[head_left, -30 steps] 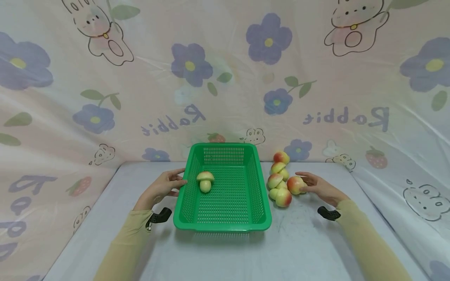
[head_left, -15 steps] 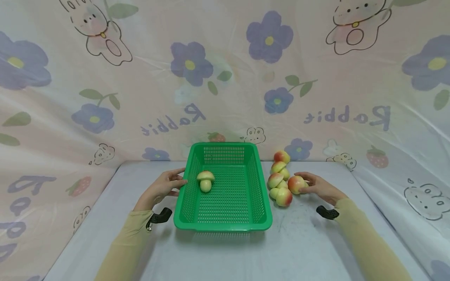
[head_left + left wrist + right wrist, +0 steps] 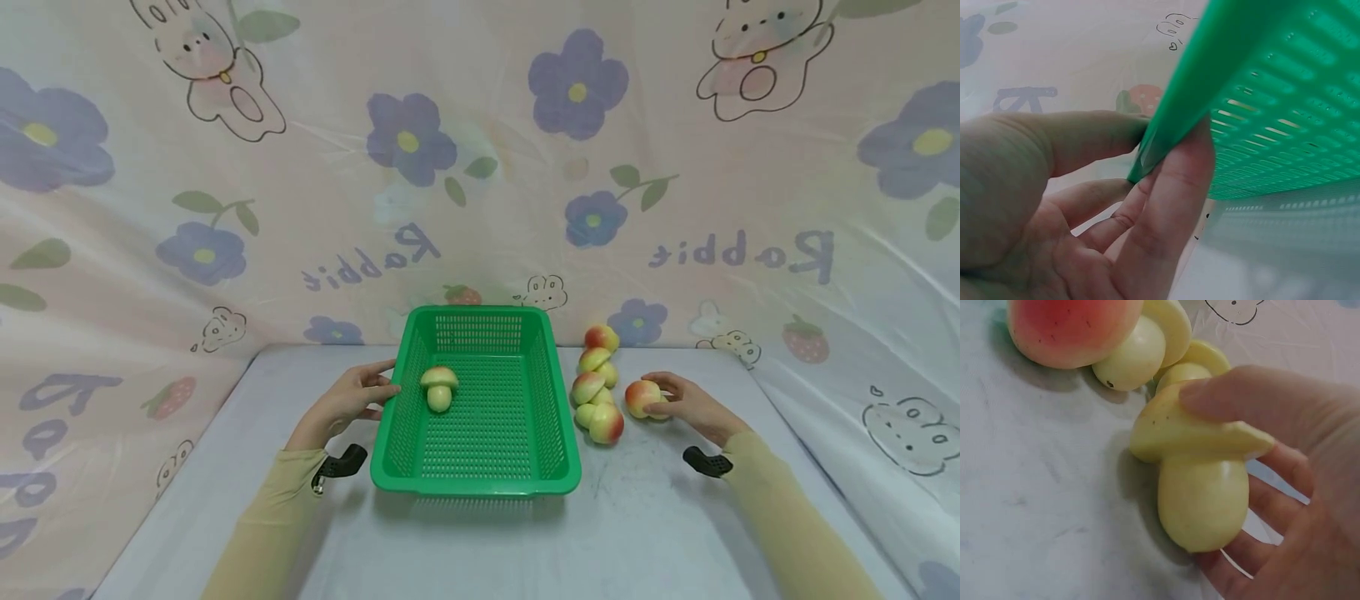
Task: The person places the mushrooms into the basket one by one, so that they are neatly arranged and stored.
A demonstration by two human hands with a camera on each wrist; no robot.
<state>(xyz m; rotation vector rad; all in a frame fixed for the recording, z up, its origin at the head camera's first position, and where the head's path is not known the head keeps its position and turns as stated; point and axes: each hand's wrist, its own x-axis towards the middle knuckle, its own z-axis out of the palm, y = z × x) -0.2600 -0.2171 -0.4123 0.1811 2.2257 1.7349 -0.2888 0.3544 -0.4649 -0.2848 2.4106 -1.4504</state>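
Observation:
My left hand [image 3: 347,402] pinches the left rim of a green plastic basket [image 3: 472,485]; in the left wrist view, thumb and fingers lie on either side of the green edge [image 3: 1207,69]. To the right of the basket, my right hand [image 3: 696,410] holds a toy mushroom [image 3: 642,398] with a red-and-yellow cap. The right wrist view shows the thumb on the cap and the other fingers around the far side of this mushroom [image 3: 1204,500], its pale stem toward the camera. Inside the basket, toward its left, lies another mushroom [image 3: 438,388].
Several more toy mushrooms [image 3: 604,423] lie in a close row along the basket's right side, reaching toward the back edge of the white table [image 3: 645,533]. Behind the table hangs a cloth [image 3: 487,208] printed with flowers and rabbits.
My right hand has shifted slightly right with the mushroom, widening the gap to the row of mushrooms. The left hand and the basket have stayed in place.

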